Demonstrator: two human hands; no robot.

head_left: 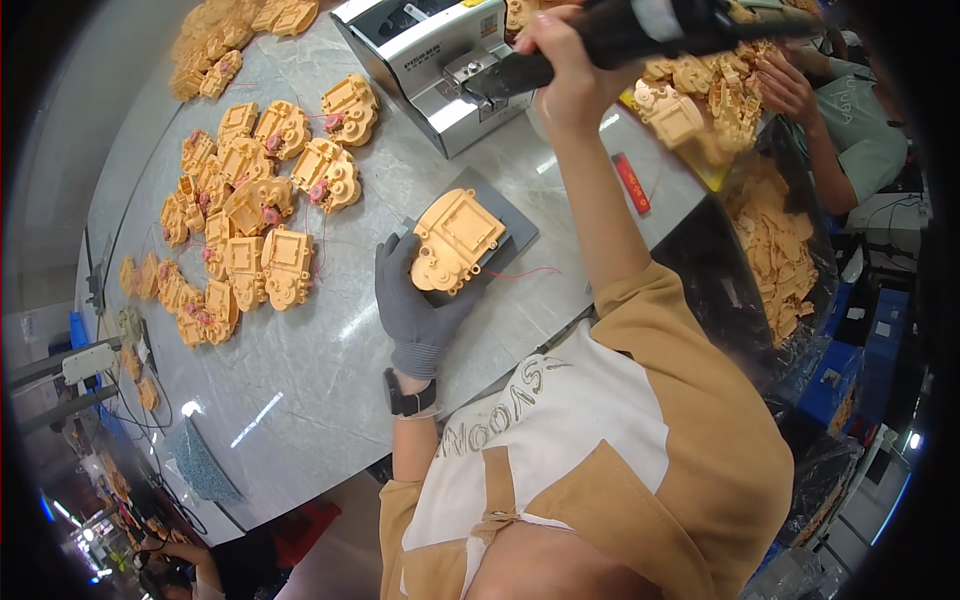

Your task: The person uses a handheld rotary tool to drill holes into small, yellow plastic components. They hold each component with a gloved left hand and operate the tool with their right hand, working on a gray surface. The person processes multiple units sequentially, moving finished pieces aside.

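My left hand (425, 315), in a grey glove, grips an orange plastic housing (462, 238) by its left and lower edge. The housing has a square recess and round bosses, and it lies over a dark grey pad (515, 218) on the table. A thin red wire (530, 271) trails from its right side. Up at the top, my bare right hand (578, 85) is wrapped round a black electric screwdriver (625, 35). Its tip points left, at the front outlet of a silver-and-black screw feeder (420, 55); whether it touches a screw there is too small to tell.
Many similar housings (245, 205), several with pink-red parts and wires, cover the table's left side. A red strip-shaped tool (631, 183) lies to the right. Beyond it are a heap of orange parts (690, 100), a co-worker's hand (787, 88) and a black-lined bin of parts (772, 255).
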